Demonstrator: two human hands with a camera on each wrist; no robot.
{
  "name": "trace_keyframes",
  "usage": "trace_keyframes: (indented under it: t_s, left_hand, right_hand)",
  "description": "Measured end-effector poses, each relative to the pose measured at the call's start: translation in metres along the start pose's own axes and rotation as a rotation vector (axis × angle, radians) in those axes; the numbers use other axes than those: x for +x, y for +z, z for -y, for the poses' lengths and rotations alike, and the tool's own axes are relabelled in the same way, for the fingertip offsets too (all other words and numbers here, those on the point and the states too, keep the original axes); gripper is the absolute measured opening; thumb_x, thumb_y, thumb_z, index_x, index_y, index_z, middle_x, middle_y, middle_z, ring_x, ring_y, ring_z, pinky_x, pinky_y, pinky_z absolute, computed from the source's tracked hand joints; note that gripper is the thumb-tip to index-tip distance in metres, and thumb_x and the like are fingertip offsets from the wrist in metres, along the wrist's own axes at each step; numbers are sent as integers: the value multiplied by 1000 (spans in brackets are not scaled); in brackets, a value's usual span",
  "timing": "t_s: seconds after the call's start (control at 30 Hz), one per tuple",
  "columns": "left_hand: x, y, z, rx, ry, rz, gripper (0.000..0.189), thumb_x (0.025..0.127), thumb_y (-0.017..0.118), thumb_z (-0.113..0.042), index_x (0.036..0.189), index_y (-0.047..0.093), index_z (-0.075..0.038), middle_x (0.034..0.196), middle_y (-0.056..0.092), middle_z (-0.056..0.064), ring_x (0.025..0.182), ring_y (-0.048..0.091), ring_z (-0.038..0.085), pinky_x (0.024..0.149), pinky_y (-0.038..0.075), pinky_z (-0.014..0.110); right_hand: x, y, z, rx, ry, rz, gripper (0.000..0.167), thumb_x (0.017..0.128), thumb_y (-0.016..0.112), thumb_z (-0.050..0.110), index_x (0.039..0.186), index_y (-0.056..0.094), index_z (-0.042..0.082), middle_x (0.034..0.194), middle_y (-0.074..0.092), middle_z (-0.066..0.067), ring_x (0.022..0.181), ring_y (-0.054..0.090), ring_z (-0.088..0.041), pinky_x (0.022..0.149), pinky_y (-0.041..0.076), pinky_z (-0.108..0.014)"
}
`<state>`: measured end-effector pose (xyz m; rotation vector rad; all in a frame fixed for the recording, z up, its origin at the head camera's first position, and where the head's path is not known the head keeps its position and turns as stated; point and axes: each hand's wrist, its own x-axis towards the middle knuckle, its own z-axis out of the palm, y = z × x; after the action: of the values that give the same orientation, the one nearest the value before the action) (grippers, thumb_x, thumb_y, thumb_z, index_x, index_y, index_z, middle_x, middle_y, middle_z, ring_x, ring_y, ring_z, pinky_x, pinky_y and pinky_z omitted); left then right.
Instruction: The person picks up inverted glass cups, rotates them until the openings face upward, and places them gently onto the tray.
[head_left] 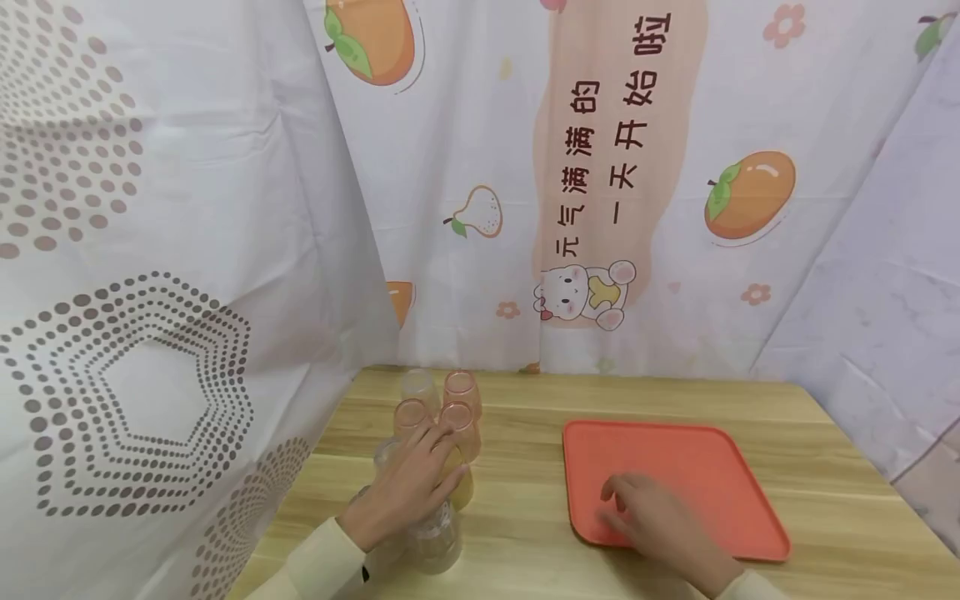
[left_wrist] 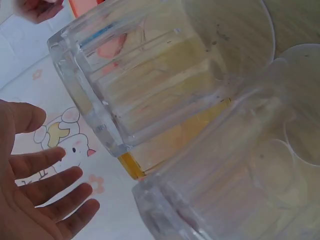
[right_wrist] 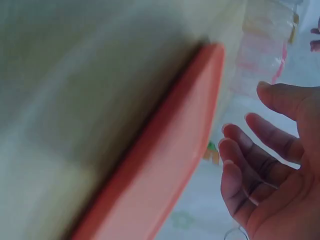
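My left hand (head_left: 408, 482) hovers over a cluster of upside-down drinking glasses on the left of the table. In the left wrist view its fingers are spread and relaxed, with nothing between them. A clear ribbed glass (head_left: 437, 543) stands nearest me, and a yellowish glass (head_left: 462, 490) is partly hidden by the hand. Farther back are a pink glass (head_left: 467, 433) and several others. Above the red tray (head_left: 712, 475) is my right hand (head_left: 660, 518), slightly blurred. Its fingers bend loosely and hold nothing in the right wrist view.
The wood-grain table (head_left: 517, 492) runs between the glasses and the tray. A printed curtain (head_left: 465, 283) hangs along its back edge, and a dotted white cloth (head_left: 292, 275) hangs at the left side.
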<state>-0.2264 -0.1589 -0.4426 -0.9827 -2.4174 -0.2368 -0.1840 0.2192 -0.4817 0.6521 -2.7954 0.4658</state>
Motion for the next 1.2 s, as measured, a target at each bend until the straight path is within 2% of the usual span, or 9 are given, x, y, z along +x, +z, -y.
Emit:
trace_keyframes:
  t_s: [0.17, 0.33, 0.53, 0.67, 0.77, 0.9, 1.03, 1.2]
  left_hand:
    - [-5, 0, -1, -42, 0, 27, 30, 97, 71, -29, 117, 70, -7, 120, 66, 6, 110, 60, 21, 92, 52, 39]
    - [-9, -1, 0, -63, 19, 32, 21, 96, 72, -25, 109, 71, -9, 107, 66, -1, 102, 59, 17, 87, 52, 35]
    - [-15, -1, 2, -50, 66, 45, 14, 95, 73, -23, 103, 70, -12, 96, 62, -5, 86, 52, 11, 75, 48, 28]
    - [-21, -2, 4, -56, 88, 86, 17, 95, 74, -26, 105, 72, -12, 98, 63, -6, 88, 53, 10, 76, 48, 27]
    - [-25, -2, 6, -56, 79, 104, 20, 95, 74, -29, 104, 73, -11, 100, 66, -6, 91, 56, 10, 79, 51, 28]
    - [-30, -4, 7, -42, 69, 85, 24, 92, 77, -32, 103, 73, -11, 100, 67, -4, 92, 59, 12, 80, 52, 30]
    - [-34, -7, 5, -62, 60, 84, 32, 87, 81, -38, 105, 73, -11, 102, 62, -5, 86, 57, 9, 74, 52, 27]
    - [-38, -9, 4, -90, 19, 148, 41, 88, 79, -48, 109, 74, -14, 104, 57, -8, 84, 52, 6, 72, 49, 27]
  right_hand:
    - [-9, 18, 3, 66, -122, 31, 16, 88, 82, 30, 90, 68, 23, 81, 54, 18, 72, 46, 3, 60, 45, -25]
    - [-12, 26, 5, 143, -122, 110, 12, 88, 82, 28, 88, 70, 25, 86, 54, 21, 76, 48, 4, 62, 47, -26]
    - [-9, 31, 4, 110, -153, 118, 13, 84, 85, 20, 86, 72, 22, 83, 54, 19, 73, 48, 3, 59, 46, -25]
    - [-9, 34, 6, 82, -155, 108, 14, 84, 85, 21, 83, 71, 23, 83, 55, 19, 74, 51, 2, 61, 48, -26]
    - [-9, 35, 8, 87, -150, 106, 15, 85, 84, 22, 82, 70, 23, 83, 54, 19, 75, 52, 1, 61, 48, -26]
    - [-7, 35, 11, 100, -159, 89, 18, 84, 86, 20, 81, 69, 24, 82, 54, 20, 74, 52, 1, 61, 48, -25]
    - [-7, 37, 12, 99, -156, 89, 22, 82, 87, 17, 79, 67, 27, 81, 51, 22, 74, 49, 3, 59, 46, -24]
    - [-5, 37, 11, 117, -159, 84, 23, 81, 86, 15, 79, 66, 26, 80, 52, 21, 73, 49, 3, 59, 47, -24]
